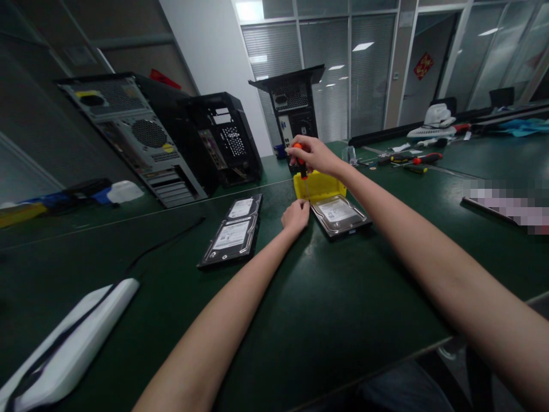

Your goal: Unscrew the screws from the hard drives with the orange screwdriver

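Note:
My right hand is wrapped round the orange and black handle of a screwdriver, held upright with its shaft pointing down. The tip comes down at the far left corner of a hard drive, which lies label up. Beside that corner my left hand rests with its fingers curled in, close to the screwdriver tip. Whatever those fingers pinch is hidden. Behind the drive stands a yellow plastic case, touching or nearly touching it. Two more hard drives lie in a row left of my left hand.
Computer towers stand at the back left, and another tower stands behind my right hand. A white power strip or box with a black cable lies front left. Pliers and other hand tools are scattered on the right of the green table.

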### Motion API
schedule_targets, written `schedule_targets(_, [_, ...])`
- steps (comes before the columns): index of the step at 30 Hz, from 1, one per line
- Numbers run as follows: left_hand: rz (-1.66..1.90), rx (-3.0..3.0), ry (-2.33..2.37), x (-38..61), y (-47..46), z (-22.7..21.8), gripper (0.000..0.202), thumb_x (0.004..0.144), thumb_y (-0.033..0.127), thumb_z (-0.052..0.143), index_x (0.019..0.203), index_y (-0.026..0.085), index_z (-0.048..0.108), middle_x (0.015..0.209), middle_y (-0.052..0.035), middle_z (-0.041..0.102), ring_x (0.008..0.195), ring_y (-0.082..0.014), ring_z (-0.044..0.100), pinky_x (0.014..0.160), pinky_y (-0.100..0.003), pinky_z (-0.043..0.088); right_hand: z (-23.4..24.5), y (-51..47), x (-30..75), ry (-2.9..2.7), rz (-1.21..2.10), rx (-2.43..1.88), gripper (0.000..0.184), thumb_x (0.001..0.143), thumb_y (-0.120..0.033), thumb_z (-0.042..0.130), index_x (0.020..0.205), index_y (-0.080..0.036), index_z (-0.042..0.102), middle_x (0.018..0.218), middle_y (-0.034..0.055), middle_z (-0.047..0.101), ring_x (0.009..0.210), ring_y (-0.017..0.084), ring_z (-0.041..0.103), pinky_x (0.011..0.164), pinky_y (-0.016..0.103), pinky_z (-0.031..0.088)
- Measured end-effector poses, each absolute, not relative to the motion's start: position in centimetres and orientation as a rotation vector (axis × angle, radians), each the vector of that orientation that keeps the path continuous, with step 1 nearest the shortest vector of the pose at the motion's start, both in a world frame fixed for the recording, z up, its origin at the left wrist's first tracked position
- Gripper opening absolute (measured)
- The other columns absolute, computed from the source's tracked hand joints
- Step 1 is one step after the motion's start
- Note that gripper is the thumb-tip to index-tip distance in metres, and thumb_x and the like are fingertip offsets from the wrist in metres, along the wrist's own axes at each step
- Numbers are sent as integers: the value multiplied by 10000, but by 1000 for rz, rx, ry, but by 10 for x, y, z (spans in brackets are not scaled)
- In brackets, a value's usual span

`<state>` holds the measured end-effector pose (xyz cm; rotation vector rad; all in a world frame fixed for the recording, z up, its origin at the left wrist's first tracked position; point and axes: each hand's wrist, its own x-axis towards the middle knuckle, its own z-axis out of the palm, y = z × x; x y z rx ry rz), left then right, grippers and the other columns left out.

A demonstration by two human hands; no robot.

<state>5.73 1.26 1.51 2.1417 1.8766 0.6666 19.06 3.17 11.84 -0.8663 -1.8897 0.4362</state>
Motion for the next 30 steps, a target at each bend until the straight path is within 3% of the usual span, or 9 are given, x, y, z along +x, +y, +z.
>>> schedule_targets(3, [659,2138,1884,58,12,16,392,916,454,366,1137,291,645,1179,-39,674,1081,-248,619,860,-322,464,118,32,190,-1889,425,-902,335,895,-499,468,976,-183,545,756,30,623,524,101,507,515,240,457])
schedule_targets(8, [653,2157,1889,58,12,15,388,920,446,364,1136,293,648,1180,-35,674,1088,-236,617,866,-307,460,117,32,188,-1870,290,-923,284,921,-421,446,1022,-179,555,802,44,629,733,163,579,693,302,499])
schedule_targets(15, [643,2159,1904,59,13,16,437,934,471,309,1137,278,644,1150,-62,685,1076,-256,623,850,-327,465,114,32,189,-1890,244,-900,404,914,-353,461,1296,-220,450,756,11,609,776,183,595,778,356,491])
schedule_targets(22, [636,2167,1904,58,15,14,454,930,484,294,1137,275,640,1160,-73,679,1072,-271,623,836,-339,467,115,31,189,-1917,261,-924,307,920,-448,423,1023,-192,556,734,9,608,648,148,573,726,330,491])
schedule_targets(30, [640,2144,1902,58,13,16,440,930,490,306,1138,286,636,1168,-57,678,1077,-258,622,844,-328,465,112,40,190,-1855,384,-917,378,948,-513,301,971,-195,503,702,12,583,606,129,540,618,277,496])
